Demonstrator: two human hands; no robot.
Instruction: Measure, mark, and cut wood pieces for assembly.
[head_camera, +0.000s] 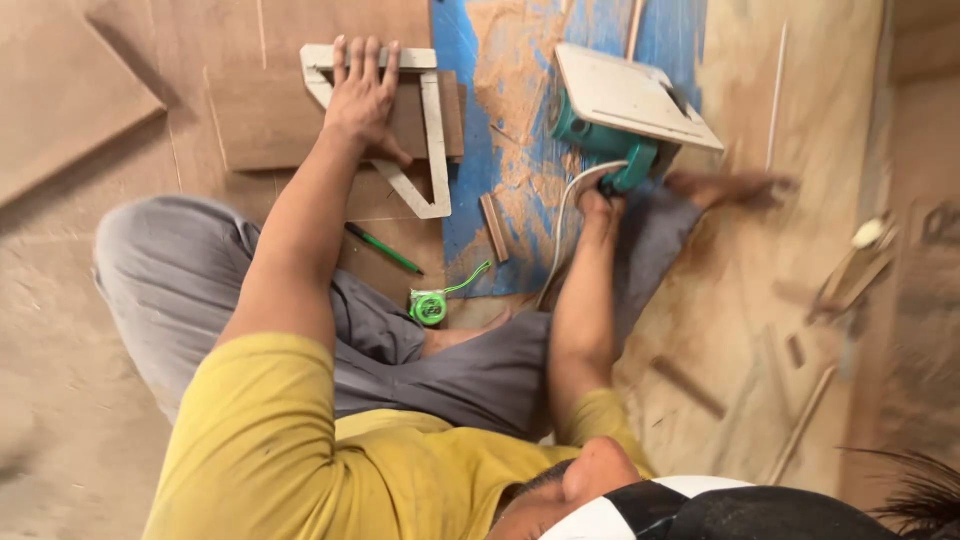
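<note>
here left hand (362, 95) lies flat on the triangular frame (435, 130); right hand (600, 205) grips the green saw (610, 120)

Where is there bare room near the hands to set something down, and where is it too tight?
Bare floor lies left of the bent knee, below the loose board, and along the light strip right of the saw. It is crowded between the left hand on the triangular frame and the right hand: pencil, tape measure, wood offcut, sawdust.
</note>
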